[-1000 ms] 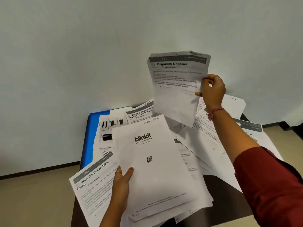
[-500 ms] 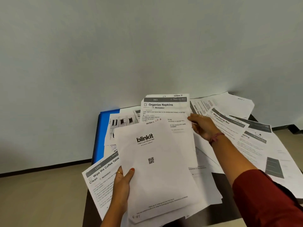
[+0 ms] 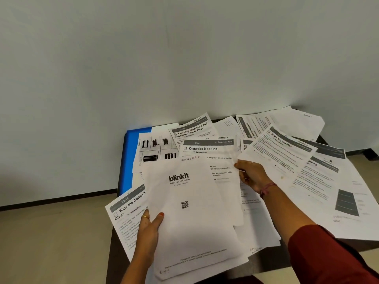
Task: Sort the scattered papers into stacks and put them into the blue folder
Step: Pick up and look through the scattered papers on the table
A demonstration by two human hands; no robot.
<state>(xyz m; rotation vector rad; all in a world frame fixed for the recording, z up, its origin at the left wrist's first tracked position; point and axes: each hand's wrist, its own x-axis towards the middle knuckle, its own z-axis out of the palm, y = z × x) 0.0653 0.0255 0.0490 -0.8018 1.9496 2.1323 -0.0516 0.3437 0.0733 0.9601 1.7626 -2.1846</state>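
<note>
Head view: left hand [image 3: 148, 232] pinches the stack [image 3: 192, 218], right hand [image 3: 251, 175] the napkin sheet [image 3: 207, 149]; loose grip could fan sheets off the bench [image 3: 264, 261].

Her left hand [image 3: 148, 232] grips the lower left edge of a white sheet printed "blinkit" [image 3: 190, 218], thumb on top, while her right hand [image 3: 251, 175] pinches the right edge of the "Organize Napkins" sheet [image 3: 213, 149] tucked just behind it. Loose papers cover the dark desk [image 3: 114, 261], among them "Wipe the Coffee Table" [image 3: 127, 210] at the left and "Wipe Drying Mat" [image 3: 276, 152] at the right. The blue folder [image 3: 132, 152] lies at the far left under several sheets.
</note>
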